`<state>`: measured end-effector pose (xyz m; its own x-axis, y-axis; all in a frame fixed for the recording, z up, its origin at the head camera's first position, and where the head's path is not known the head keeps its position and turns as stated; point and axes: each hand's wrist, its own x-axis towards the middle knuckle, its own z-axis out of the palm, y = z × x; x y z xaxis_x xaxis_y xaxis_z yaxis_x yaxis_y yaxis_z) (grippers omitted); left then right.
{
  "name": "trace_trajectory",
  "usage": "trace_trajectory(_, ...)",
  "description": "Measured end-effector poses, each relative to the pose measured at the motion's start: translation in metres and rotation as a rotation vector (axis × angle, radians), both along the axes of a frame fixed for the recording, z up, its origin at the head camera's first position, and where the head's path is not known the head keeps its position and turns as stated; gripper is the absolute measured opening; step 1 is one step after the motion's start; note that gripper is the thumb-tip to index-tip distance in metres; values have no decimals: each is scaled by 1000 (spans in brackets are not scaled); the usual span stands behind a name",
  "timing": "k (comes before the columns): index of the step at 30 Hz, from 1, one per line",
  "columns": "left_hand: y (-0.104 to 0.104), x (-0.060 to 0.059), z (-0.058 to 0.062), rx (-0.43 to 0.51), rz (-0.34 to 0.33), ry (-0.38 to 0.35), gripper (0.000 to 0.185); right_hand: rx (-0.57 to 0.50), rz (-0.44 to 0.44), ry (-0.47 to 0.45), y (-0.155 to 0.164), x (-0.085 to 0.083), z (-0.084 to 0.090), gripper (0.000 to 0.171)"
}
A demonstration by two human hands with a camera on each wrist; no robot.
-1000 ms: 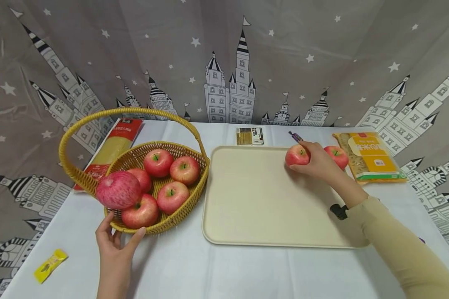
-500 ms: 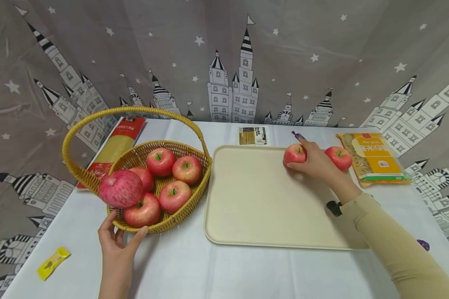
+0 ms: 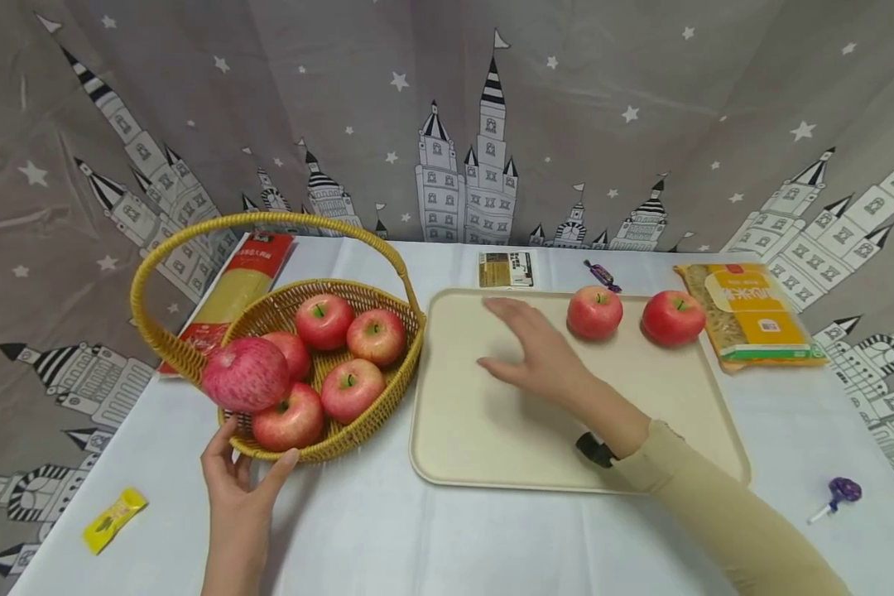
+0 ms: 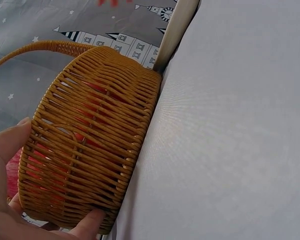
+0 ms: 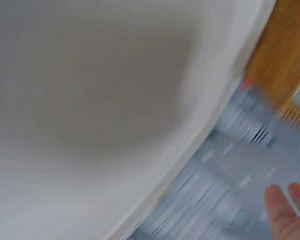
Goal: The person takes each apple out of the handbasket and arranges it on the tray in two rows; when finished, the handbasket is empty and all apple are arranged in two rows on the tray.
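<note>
A wicker basket with an arched handle stands on the left, holding several red apples and a large speckled pink fruit near the handle's base. My left hand grips its near end; in the left wrist view the thumb lies at the rim and a fingertip presses low on the woven wall. My right hand hovers over the beige tray, fingers spread and holding nothing. Two apples, one on the tray's far side and one at its far right corner, stand apart from it.
A red-and-yellow packet lies behind the basket. Beyond the tray are a small card-like packet and a purple wrapped candy. An orange bag, a purple lollipop and a yellow wrapped candy lie toward the sides.
My right hand has let go of the apple at the tray's far side and moved left over the tray, fingers spread. My left hand stays on the basket.
</note>
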<state>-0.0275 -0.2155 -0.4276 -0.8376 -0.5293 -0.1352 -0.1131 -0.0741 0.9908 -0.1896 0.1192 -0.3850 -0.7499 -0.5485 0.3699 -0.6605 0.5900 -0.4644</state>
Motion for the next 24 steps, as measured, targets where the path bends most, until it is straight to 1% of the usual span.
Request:
trace_trajectory(5,-1,1,-1,3,0,-5,82,17,242,15,-75,19,9,70)
trace_trajectory(8,-1,1,-1,5,-14,-9,82,39,319,-19,-119,24,14,72)
trace_trajectory(10,-1,2,-1,1,-27,-19,82,53,335,-63,-146,26,20,77)
trace_trajectory(12,-2,2,-1,-1,-38,-24,82,80,325,-124,-171,26,25,85)
trace_trajectory(14,-2,3,-1,-2,-38,-22,82,75,323,-213,-193,24,30,92)
trace_trajectory(17,-1,2,0,-1,-28,-13,81,60,305,-338,-217,20,33,98)
trace_trajectory(18,0,2,0,1,-25,-4,81,59,300,-366,-222,19,34,99)
trace_trajectory(20,0,1,0,1,-22,3,81,71,294,-386,-231,18,33,99)
trace_trajectory(24,-1,1,1,-3,-22,0,82,118,306,-355,-243,17,30,97)
